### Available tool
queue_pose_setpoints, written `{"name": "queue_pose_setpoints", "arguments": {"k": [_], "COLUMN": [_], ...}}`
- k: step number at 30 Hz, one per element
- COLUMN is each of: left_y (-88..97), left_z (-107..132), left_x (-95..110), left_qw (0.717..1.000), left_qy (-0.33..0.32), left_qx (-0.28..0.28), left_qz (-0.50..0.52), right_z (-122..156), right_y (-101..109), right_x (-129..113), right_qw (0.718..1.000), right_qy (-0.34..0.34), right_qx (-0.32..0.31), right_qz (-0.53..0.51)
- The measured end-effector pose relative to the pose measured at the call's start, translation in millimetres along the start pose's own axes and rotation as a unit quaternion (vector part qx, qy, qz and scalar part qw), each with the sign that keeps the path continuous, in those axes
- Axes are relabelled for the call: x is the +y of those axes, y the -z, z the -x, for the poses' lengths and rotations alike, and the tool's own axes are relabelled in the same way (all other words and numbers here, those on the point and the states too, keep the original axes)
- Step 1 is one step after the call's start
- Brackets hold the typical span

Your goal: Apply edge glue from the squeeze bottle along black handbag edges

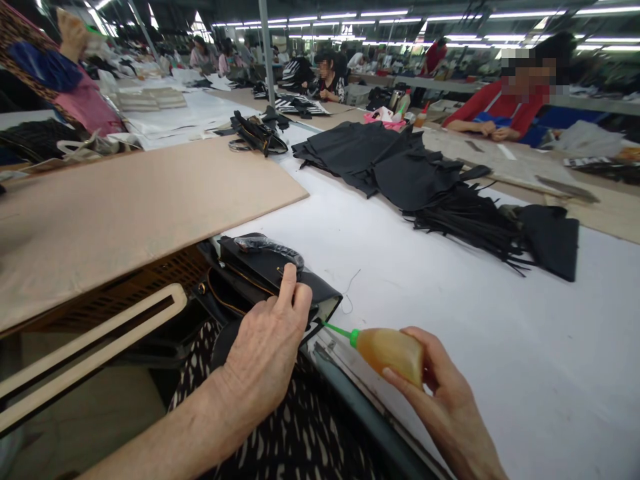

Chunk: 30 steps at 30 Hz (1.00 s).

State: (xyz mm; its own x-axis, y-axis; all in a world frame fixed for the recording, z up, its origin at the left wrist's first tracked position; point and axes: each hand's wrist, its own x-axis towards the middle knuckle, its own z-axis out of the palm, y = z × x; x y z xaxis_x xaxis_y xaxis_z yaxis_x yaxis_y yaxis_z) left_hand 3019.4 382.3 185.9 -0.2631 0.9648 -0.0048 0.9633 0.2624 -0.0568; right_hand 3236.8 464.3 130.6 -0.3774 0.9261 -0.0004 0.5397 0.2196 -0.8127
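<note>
A black handbag with gold zips and a plastic-wrapped handle lies at the table's near edge. My left hand is closed on the bag's near side, its index finger stretched along the top; the thumb is hidden. In my right hand is a squeeze bottle of amber liquid, tilted to the left. Its thin green nozzle points at the bag's right end, and the tip is at or very near the edge there.
Black cut pieces and strips lie in a heap on the white tabletop. A beige board covers the left side. Another black bag rests behind it. A person in red sits across the table; a pale slotted frame is at lower left.
</note>
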Motion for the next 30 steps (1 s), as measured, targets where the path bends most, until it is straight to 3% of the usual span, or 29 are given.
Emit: {"name": "queue_pose_setpoints", "arguments": {"k": [10,14,22,30], "left_y": [-5.1,-2.7,7.4,9.9], "left_z": [4,3,-2,-9], "left_x": [-2,-4,-12,-14], "left_qw": [0.999,0.999,0.994,0.991], "left_qy": [-0.014,-0.025,-0.025,-0.013], "left_qx": [0.027,0.012,-0.048,-0.041], "left_qz": [0.009,0.018,0.09,0.128], "right_z": [3,3,10,19], "right_y": [1,1,-2,-5], "right_x": [5,2,-1,-7], "right_qw": [0.998,0.992,0.99,0.984], "right_qy": [-0.039,-0.062,-0.072,-0.074], "right_qx": [-0.032,-0.05,-0.049,-0.055], "right_qz": [-0.039,-0.097,-0.113,-0.151]}}
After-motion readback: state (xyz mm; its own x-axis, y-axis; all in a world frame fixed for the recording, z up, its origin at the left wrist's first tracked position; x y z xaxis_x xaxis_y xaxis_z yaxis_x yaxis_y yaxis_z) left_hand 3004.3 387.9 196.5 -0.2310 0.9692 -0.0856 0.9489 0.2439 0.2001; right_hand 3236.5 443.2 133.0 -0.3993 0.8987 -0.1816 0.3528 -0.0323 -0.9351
